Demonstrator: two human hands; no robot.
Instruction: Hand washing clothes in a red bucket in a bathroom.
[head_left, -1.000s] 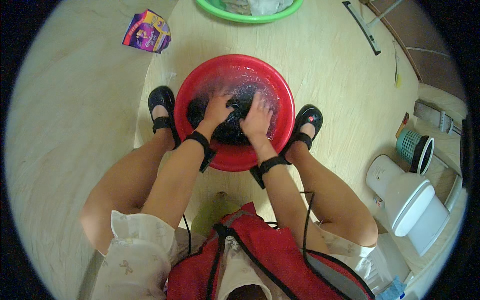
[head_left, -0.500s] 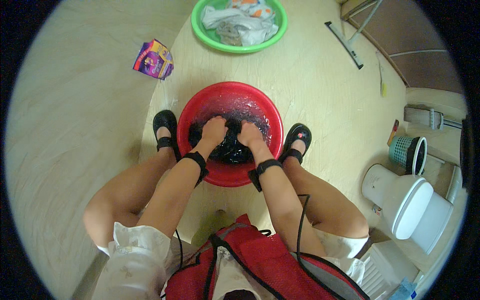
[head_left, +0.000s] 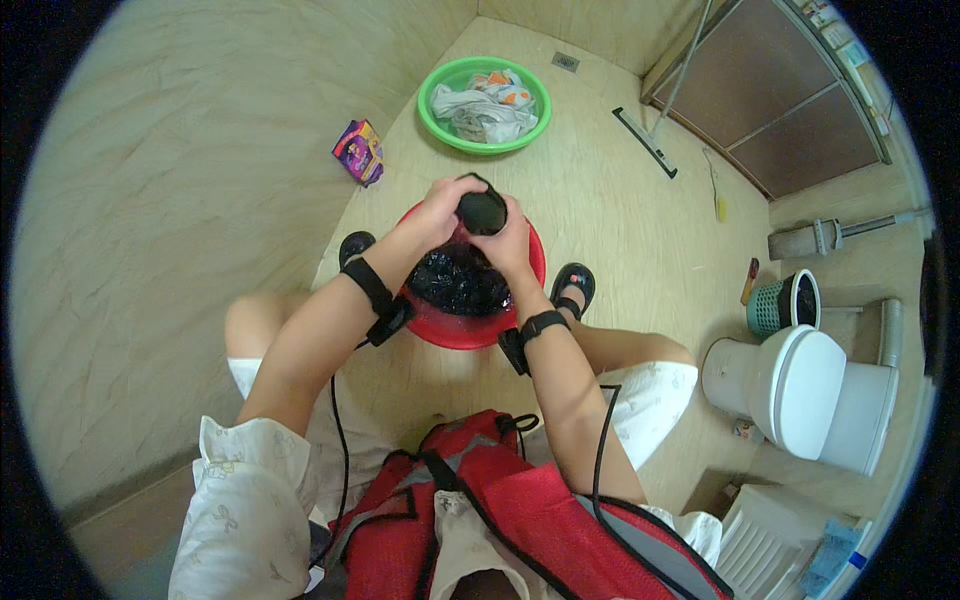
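**Dark bundle gripped over the red basin**

Both hands are closing around a wadded black cloth (head_left: 483, 211), holding it just above the far rim of the red basin (head_left: 470, 335). The left hand (head_left: 440, 208) is clasping it from one side, the right hand (head_left: 508, 243) is pressing in from the other, fingers curled tight. More dark, wet fabric (head_left: 455, 282) is lying in the basin below; whether it joins the held bundle is hard to tell. The basin is sitting on the floor between the person's sandalled feet. Farther off, a green basin (head_left: 437, 125) is holding pale laundry, with a purple packet (head_left: 359, 152) beside it and a white toilet (head_left: 810, 395) off to the right.
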